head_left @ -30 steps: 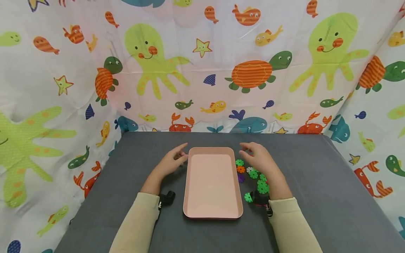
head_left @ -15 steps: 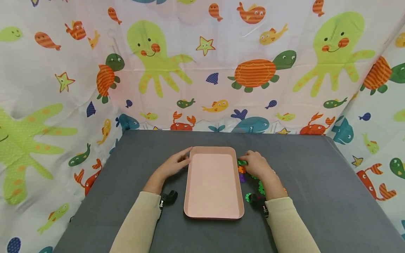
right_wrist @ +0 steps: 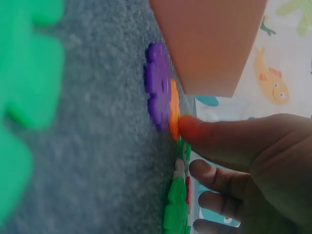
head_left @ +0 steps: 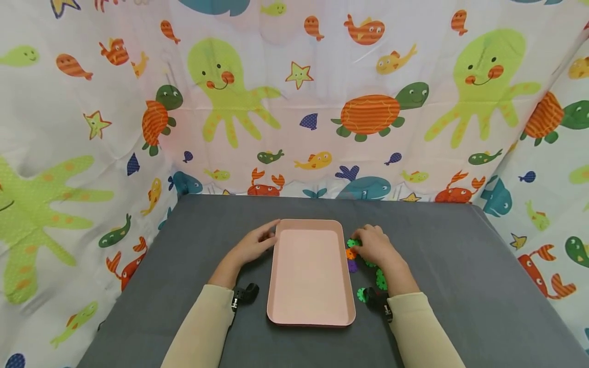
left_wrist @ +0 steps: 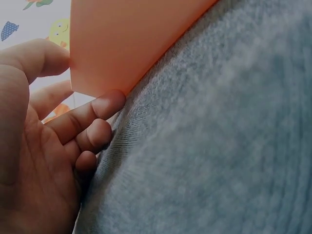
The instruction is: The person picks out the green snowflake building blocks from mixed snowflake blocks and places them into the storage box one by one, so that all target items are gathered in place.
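Note:
A shallow pink tray [head_left: 311,276] lies on the grey cloth. My left hand [head_left: 252,246] touches its far left corner. In the left wrist view the thumb lies at the rim of the tray [left_wrist: 122,44] and a fingertip meets its lower corner. Beyond the right rim, my right hand [head_left: 375,245] pinches a green notched plastic disc [head_left: 353,243], thumb and index finger on either side of it. In the right wrist view the thumb is close beside an orange disc [right_wrist: 174,109], which overlaps a purple disc [right_wrist: 157,87]; the index finger is hidden.
More green discs [head_left: 381,279] lie under and beside the right forearm, partly hidden. One more green disc [head_left: 362,295] sits near the black wrist camera [head_left: 375,299]. A curtain [head_left: 285,112] printed with sea animals surrounds the table [head_left: 221,209].
My left hand has moved in to the tray's corner. My right hand has come down and left from above the discs, its thumb and index finger now at the green one.

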### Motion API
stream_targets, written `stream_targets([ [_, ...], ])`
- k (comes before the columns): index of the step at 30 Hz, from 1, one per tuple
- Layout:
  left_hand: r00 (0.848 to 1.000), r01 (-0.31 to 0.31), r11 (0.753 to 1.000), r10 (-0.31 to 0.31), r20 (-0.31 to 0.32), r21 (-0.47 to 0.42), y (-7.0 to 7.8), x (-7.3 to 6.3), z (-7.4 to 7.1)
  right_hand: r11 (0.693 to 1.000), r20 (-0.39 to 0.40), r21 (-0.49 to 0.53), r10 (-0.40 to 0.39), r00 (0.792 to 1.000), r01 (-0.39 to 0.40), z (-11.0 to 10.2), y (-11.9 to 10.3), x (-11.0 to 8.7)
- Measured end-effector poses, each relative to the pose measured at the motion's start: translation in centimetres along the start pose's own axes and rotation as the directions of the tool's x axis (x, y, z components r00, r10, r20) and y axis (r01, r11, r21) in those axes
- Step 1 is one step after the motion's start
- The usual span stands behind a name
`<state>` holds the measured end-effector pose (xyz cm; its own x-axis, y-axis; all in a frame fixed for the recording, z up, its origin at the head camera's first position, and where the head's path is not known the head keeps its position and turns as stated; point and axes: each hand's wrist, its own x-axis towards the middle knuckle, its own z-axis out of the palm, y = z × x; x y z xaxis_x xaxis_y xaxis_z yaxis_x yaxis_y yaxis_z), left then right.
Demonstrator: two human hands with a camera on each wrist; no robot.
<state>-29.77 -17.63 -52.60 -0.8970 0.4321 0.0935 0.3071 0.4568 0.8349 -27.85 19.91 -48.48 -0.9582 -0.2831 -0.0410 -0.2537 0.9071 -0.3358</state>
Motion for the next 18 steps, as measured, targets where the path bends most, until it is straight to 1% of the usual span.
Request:
stream_targets([
  [5,1.000,-0.013,1.000,0.012,-0.013,-0.012,0.0,-0.1,0.0,0.999,-0.043,0.040,0.009,0.999,-0.007,-0.7,-0.1,-0.3],
  [7,1.000,-0.010,1.000,0.010,-0.021,-0.018,0.0,-0.2,0.0,0.997,-0.065,0.082,0.014,0.998,-0.009,-1.2,-0.3,-0.5],
  [12,0.999,0.003,0.999,-0.004,-0.034,-0.035,-0.1,-0.3,0.0,0.982,-0.129,0.186,-0.001,0.992,0.025,-2.5,-1.2,-1.0],
  [15,0.999,0.010,0.999,-0.011,-0.035,-0.037,-0.1,-0.2,0.0,0.978,-0.155,0.202,-0.014,0.988,0.045,-3.2,-1.8,-1.3],
  [18,0.999,0.006,0.999,-0.007,-0.036,-0.039,0.0,0.0,0.1,0.976,-0.160,0.209,-0.022,0.987,0.055,-3.8,-2.3,-1.8],
])
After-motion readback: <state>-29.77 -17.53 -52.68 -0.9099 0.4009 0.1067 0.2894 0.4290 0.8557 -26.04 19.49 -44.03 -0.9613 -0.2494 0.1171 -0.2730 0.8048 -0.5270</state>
